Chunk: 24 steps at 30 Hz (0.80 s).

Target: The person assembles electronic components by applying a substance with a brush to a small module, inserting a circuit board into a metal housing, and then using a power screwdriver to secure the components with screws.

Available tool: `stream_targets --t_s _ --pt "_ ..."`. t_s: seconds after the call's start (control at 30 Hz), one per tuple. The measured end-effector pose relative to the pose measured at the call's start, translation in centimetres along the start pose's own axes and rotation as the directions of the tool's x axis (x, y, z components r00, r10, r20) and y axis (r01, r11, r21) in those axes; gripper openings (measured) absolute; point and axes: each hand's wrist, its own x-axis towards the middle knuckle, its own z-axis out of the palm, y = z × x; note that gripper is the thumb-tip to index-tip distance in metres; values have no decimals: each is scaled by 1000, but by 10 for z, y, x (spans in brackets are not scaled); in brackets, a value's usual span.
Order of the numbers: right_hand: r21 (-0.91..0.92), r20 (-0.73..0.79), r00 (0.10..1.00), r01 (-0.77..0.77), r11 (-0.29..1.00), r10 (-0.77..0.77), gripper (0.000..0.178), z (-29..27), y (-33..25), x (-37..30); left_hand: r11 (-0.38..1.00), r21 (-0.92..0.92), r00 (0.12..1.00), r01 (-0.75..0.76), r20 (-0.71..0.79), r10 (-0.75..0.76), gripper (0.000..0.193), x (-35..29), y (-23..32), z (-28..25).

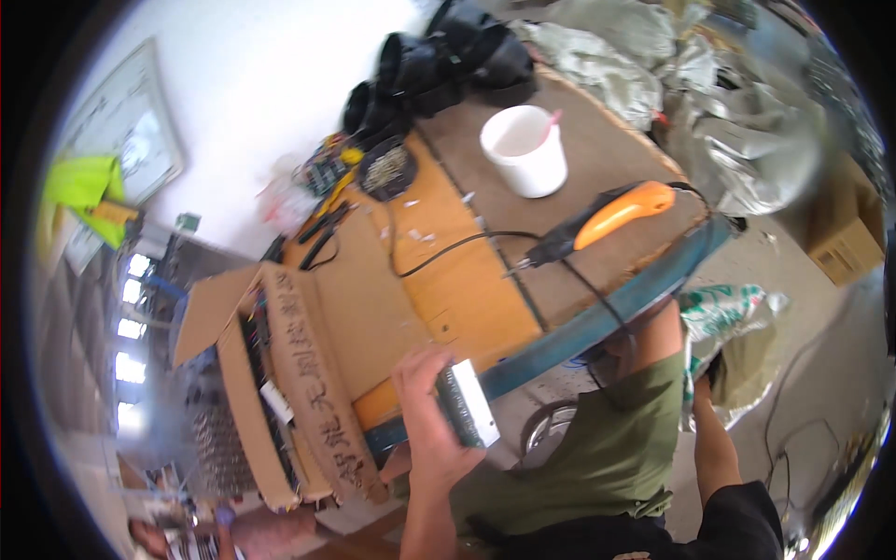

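Observation:
My left hand (427,411) is closed around a small rectangular box (469,406) with a white face and a dark green side. It holds the box above the near edge of the workbench (532,364), beside an open cardboard carton (322,373). My right arm hangs down at my right side. The right hand (704,387) is beside a white plastic bag (723,313) with green print, and its fingers cannot be made out. An orange and black electric screwdriver (597,229) lies on the bench, its cable running across the top.
A white bucket (527,154) stands on the bench, with black bins (420,70) behind it. Pliers (327,219) and a dark tray of small parts (387,171) lie near the wall. Pale sacks (747,140) and a cardboard box (845,224) are at right. Another person (196,537) is at lower left.

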Motion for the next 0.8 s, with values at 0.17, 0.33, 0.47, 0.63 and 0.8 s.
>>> stream_targets --t_s 0.17,0.33,0.47,0.63,0.8 --pt "70 68 997 -45 997 40 34 -41 -64 4 998 -52 999 28 -32 -30 57 -5 -9 -10" --pt "100 74 997 -30 995 23 32 -74 -103 6 900 -392 975 191 -31 -220 61 -26 -5 -7" --pt "130 58 998 -47 990 39 31 -91 -103 0 726 -660 963 195 -12 -270 59 -27 -10 4" --pt "157 69 998 -26 987 15 30 -89 -116 -22 -276 -908 826 315 405 -392 50 -40 -4 -3" --pt "171 76 997 -34 985 21 30 -74 -92 -48 -469 -818 757 334 529 -383 47 -63 -5 4"
